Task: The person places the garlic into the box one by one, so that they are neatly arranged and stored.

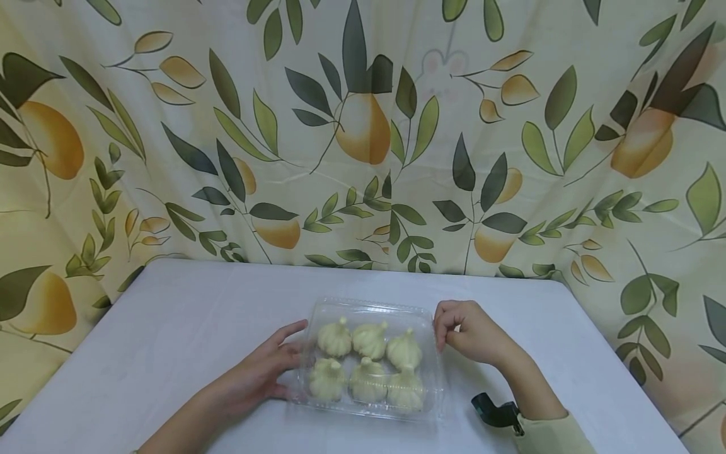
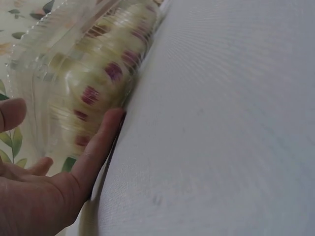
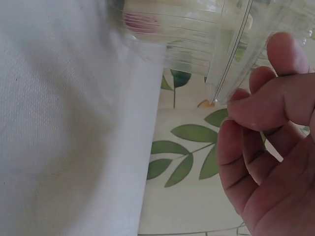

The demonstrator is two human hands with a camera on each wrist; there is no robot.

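Observation:
In the head view a clear plastic clamshell box (image 1: 371, 410) stands on the table with its lid down. Pale garlic-shaped pieces (image 1: 370, 340) sit inside in two rows; their lower sides show purple-red patches in the left wrist view. My left hand (image 1: 263, 362) lies along the box's left side with fingers spread, fingertips touching it. In the left wrist view one finger (image 2: 101, 147) runs low along the wall near the tabletop. My right hand (image 1: 473, 331) is at the far right corner, where thumb and curled fingers (image 3: 258, 105) pinch the rim.
A white cloth covers the table (image 1: 227, 296). Behind it hangs a curtain (image 1: 317, 189) printed with fruit and leaves. A black curved device (image 1: 493, 411) sits at the right wrist, next to a pale sleeve (image 1: 553, 435).

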